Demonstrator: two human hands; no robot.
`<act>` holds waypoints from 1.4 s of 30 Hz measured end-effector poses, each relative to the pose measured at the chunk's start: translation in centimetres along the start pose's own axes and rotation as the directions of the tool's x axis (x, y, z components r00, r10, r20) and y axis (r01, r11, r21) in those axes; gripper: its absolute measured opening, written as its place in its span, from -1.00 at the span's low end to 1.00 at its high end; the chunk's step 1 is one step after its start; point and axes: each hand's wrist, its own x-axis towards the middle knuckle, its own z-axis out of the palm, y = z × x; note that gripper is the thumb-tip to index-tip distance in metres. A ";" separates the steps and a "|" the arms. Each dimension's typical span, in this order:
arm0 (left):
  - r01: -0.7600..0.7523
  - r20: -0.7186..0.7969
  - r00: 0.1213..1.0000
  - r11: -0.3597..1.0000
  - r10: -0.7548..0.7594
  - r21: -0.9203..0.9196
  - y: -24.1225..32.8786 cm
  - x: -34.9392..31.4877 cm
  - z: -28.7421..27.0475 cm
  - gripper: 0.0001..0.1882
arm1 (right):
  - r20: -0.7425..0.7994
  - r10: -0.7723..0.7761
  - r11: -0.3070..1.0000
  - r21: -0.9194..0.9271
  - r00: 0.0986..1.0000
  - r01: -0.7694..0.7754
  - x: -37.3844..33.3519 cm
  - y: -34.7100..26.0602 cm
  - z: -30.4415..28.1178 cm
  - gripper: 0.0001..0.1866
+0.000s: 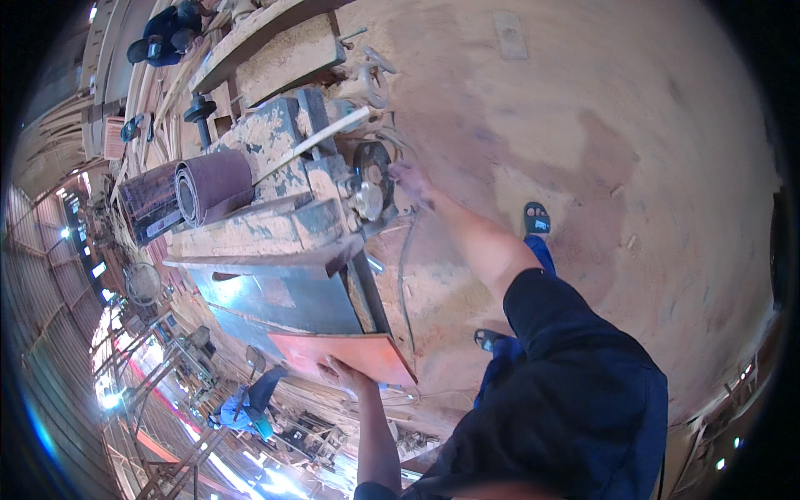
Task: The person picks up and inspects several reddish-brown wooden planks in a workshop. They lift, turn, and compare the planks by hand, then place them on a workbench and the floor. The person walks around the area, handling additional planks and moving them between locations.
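My left hand (343, 373) lies on an orange-red flat board (379, 357), its fingers spread on the face near the lower edge. That board is against the end of a smooth grey metal table (308, 302) on a dusty woodworking machine (275, 137). Farther up, my right arm reaches out to a dark round handwheel (372, 167) on the machine's side. My right hand (412, 182) has its fingers curled at the wheel's rim, partly blurred. A rolled brown abrasive sheet (215, 185) rests on top of the machine, beside a pale wooden strip (312, 143).
Sawdust covers the floor (600, 100), where a cable (405, 279) runs by the machine. Long timber boards (275, 37) lie at the upper left. One person (171, 37) is bent over there; another, in blue (246, 408), is at the lower left.
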 end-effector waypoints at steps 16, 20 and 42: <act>-0.085 -0.119 0.973 0.792 0.196 0.605 -3.0 1.7 -1.7 -0.21 | -0.125 -0.524 0.839 -0.243 0.843 0.486 2.4 -10.7 6.0 -0.45; 0.000 -0.215 0.968 0.854 0.131 0.520 -1.4 1.0 -1.0 -0.16 | 0.035 -0.528 0.849 0.004 0.848 0.528 3.3 -10.4 5.9 -0.46; -0.258 -0.186 0.953 0.961 0.237 -0.096 -4.9 0.6 -6.5 -0.30 | 0.419 -0.048 0.910 -0.355 0.907 0.213 -42.3 3.6 6.9 -0.56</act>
